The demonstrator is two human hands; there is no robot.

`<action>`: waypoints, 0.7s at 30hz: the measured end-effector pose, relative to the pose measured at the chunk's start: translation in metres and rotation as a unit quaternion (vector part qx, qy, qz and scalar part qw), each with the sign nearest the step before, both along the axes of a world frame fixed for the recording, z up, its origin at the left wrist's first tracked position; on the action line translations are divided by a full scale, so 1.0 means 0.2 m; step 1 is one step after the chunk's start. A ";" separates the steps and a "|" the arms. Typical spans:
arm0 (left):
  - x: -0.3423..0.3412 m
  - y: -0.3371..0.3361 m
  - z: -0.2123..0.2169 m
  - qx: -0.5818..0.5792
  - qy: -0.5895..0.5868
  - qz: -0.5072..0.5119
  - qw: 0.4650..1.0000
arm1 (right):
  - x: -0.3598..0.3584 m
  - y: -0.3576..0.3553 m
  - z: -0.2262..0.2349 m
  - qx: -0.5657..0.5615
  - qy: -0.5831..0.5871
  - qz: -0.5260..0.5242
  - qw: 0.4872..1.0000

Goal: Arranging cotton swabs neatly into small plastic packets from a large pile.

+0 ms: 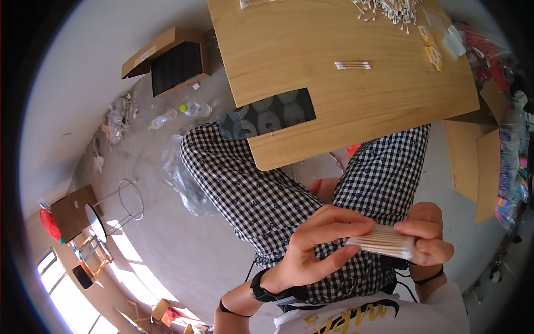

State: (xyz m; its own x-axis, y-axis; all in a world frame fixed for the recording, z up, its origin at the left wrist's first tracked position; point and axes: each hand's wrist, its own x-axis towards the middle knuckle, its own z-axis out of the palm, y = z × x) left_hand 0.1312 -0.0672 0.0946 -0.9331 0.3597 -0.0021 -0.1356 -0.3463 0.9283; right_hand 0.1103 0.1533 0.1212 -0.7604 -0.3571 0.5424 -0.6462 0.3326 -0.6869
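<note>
- Both hands meet low in the view, above the lap, around a tight bundle of cotton swabs.
- Left hand, with a dark band at its wrist, curls its fingers over the left end of the bundle, thumb underneath, pinching it from above and below.
- Right hand closes around the right end, its fingers wrapped over the swab tips, a thin dark band at that wrist too.
- Bundle lies roughly level between the two hands, held clear of the legs and well apart from the table.
- Beneath the hands are legs in black-and-white checked trousers, spread left and right.
- Farther out, a light wooden table fills the upper middle, its near corner reaching between the knees.
- On the table's near left edge rests a dark tray with round hollows, partly overhanging.
- Near the table's middle lies a small row of cotton swabs, side by side.
- At the far edge sits a loose heap of cotton swabs, and just right of it some small yellow packets.
- On the floor to the far left stands an open cardboard box with dark foam, and near it lie clear plastic bottles.
- A crumpled clear plastic bag lies beside the left leg.
- A wire stand stands on the floor at left.
</note>
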 end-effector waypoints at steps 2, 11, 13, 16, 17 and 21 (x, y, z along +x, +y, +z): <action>0.00 -0.01 -0.01 0.049 -0.038 -0.027 0.998 | -0.01 -0.02 0.01 0.048 0.082 0.031 0.995; 0.02 -0.04 -0.04 0.176 -0.085 -0.102 0.975 | -0.01 -0.06 0.00 0.017 0.155 0.077 0.985; 0.02 -0.04 -0.03 0.189 -0.094 -0.102 0.972 | 0.00 -0.06 0.01 0.020 0.163 0.076 0.983; 0.03 -0.05 -0.03 0.223 -0.120 -0.096 0.963 | 0.02 -0.06 0.02 0.031 0.168 0.076 0.982; 0.03 -0.05 -0.02 0.245 -0.136 -0.090 0.956 | 0.02 -0.07 0.03 0.040 0.164 0.075 0.983; 0.03 -0.05 -0.03 0.249 -0.122 -0.097 0.956 | 0.02 -0.07 0.03 0.026 0.182 0.087 0.979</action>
